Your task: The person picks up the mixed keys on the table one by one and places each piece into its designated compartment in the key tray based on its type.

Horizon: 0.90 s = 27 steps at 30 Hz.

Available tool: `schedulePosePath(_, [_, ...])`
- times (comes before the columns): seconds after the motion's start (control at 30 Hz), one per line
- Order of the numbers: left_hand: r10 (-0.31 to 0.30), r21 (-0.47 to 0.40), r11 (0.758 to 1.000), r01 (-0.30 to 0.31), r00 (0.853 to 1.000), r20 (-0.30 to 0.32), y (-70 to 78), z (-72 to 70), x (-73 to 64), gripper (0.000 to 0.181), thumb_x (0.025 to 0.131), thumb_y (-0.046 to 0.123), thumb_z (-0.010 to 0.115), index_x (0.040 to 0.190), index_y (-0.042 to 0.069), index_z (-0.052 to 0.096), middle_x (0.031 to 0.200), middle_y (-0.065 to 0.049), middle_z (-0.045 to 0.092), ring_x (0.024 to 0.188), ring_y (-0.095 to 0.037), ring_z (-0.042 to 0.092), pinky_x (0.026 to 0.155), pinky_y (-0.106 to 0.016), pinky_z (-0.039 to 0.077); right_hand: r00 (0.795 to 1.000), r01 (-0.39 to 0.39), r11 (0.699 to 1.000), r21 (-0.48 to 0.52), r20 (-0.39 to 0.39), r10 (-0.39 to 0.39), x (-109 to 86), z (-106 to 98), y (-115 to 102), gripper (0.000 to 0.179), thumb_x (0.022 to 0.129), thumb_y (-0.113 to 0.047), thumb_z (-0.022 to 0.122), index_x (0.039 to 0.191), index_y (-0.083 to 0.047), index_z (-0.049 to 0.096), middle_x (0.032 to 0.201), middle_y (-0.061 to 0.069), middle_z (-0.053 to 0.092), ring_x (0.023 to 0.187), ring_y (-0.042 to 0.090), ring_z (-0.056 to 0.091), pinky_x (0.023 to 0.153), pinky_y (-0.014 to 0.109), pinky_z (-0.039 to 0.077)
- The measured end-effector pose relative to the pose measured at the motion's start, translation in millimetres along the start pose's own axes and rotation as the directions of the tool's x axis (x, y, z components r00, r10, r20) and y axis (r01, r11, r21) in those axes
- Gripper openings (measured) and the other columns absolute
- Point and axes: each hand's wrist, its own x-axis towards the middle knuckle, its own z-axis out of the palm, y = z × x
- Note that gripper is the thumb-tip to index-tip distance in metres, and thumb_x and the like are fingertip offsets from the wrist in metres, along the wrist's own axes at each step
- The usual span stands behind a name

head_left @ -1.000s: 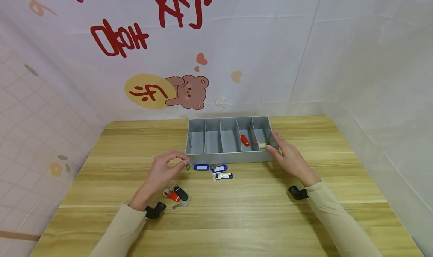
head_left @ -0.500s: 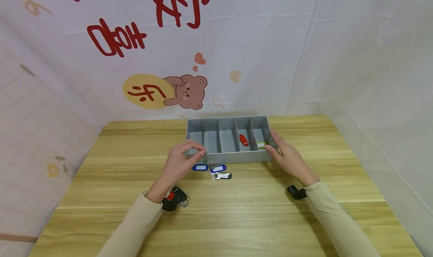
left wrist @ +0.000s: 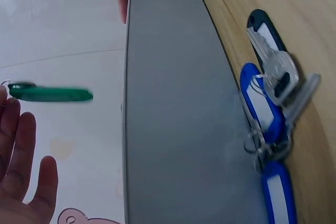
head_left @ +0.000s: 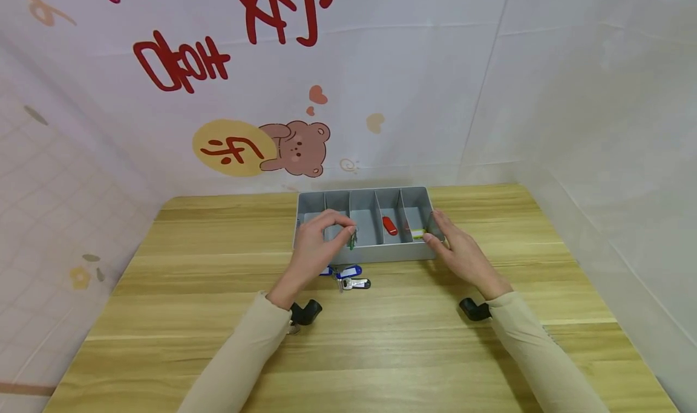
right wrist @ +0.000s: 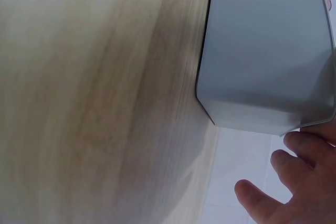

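My left hand [head_left: 320, 239] pinches a green key tag [left wrist: 52, 94] by its ring, and the tag hangs below the fingertips. In the head view it overlaps the middle compartment of a grey divided box [head_left: 381, 254]. My right hand [head_left: 463, 253] holds the box's right end, thumb over the rim and fingers along the outer end wall. A red key tag [head_left: 389, 225] lies in the second compartment from the right. The rightmost compartment contains a yellow key tag [head_left: 417, 234], close to my right thumb.
Before the box lie two blue key tags [left wrist: 260, 100] [left wrist: 278, 192] and a black key tag [head_left: 360, 284] with keys. More keys lie partly hidden under my left wrist, where a bit of metal [head_left: 294, 329] shows. Behind the table stands a printed white wall sheet [head_left: 425, 98].
My left hand has moved right with the green key tag, from left of the box to over its middle. The left forearm now covers most of the nearer keys. My right hand stays at the box.
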Motion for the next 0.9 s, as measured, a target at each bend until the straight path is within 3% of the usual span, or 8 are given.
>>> schedulePosePath(0.3, [-0.013, -0.003, 1.0, 0.013, 0.999, -0.052, -4.6, 19.4, 18.3, 0.006, 0.097, 0.012, 0.073, 0.1, 0.012, 0.079, 0.098, 0.004, 0.072, 0.087, -0.011, 0.065, 0.079, -0.036, 0.051, 1.0, -0.019, 1.0, 0.008, 0.001, 0.019, 0.0, -1.1, -4.7, 0.075, 0.109, -0.044, 0.051, 0.164, -0.001, 0.023, 0.168, 0.021, 0.024, 0.153, 0.043, 0.025, 0.119, 0.061, 0.025])
schedulePosePath(0.6, [-0.053, 0.025, 0.998, 0.055, 0.998, -0.045, -17.1, 34.2, 25.6, 0.01, 0.097, 0.012, 0.073, 0.104, 0.007, 0.079, 0.098, -0.001, 0.073, 0.083, -0.015, 0.065, 0.075, -0.037, 0.052, 1.0, -0.017, 1.0, 0.005, 0.003, 0.017, -0.4, -0.4, -5.3, 0.075, 0.109, -0.043, 0.051, 0.163, 0.001, 0.023, 0.168, 0.022, 0.024, 0.153, 0.043, 0.025, 0.12, 0.061, 0.026])
schedulePosePath(0.77, [-0.03, 0.107, 0.994, 0.033, 0.999, -0.034, -23.0, 39.8, 29.5, 0.008, 0.096, 0.008, 0.073, 0.101, 0.006, 0.08, 0.099, -0.004, 0.073, 0.09, -0.021, 0.069, 0.082, -0.047, 0.056, 1.0, -0.015, 1.0, 0.006, 0.002, 0.015, -0.6, -0.3, -4.2, 0.075, 0.109, -0.043, 0.051, 0.163, 0.001, 0.023, 0.168, 0.021, 0.025, 0.153, 0.042, 0.025, 0.12, 0.061, 0.026])
schedulePosePath(0.9, [-0.029, 0.193, 0.981, 0.032, 0.999, -0.019, -26.7, 43.1, 32.0, 0.009, 0.096, 0.009, 0.073, 0.101, 0.006, 0.08, 0.1, -0.004, 0.073, 0.091, -0.023, 0.07, 0.082, -0.042, 0.056, 1.0, -0.012, 1.0, 0.007, 0.003, 0.012, -0.3, -0.7, -4.7, 0.075, 0.109, -0.043, 0.051, 0.163, 0.001, 0.023, 0.168, 0.021, 0.024, 0.154, 0.042, 0.024, 0.12, 0.061, 0.025])
